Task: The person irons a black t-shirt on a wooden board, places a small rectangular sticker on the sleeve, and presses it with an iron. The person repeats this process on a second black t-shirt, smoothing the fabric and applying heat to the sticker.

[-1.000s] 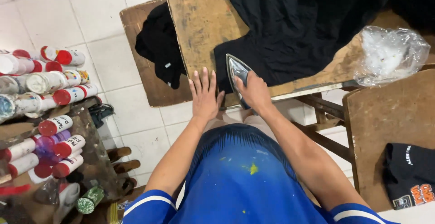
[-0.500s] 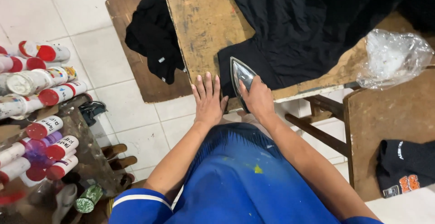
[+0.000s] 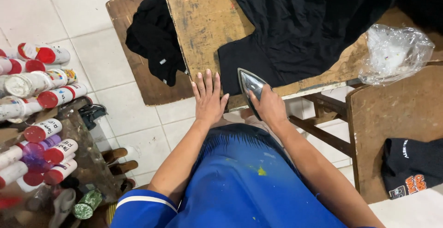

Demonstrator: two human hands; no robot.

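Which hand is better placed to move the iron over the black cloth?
The right hand: it already grips the iron at the black cloth. The left hand lies flat on the wooden table.

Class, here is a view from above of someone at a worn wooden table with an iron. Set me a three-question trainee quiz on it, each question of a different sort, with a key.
1. True or false: the left hand lies flat on the wooden table, fingers spread.
2. What does the right hand grip? A) a spray can B) the iron C) a plastic bag
3. Fill in: the iron's tip rests on the edge of the ____ garment.

Key: 1 true; 2 B; 3 black.
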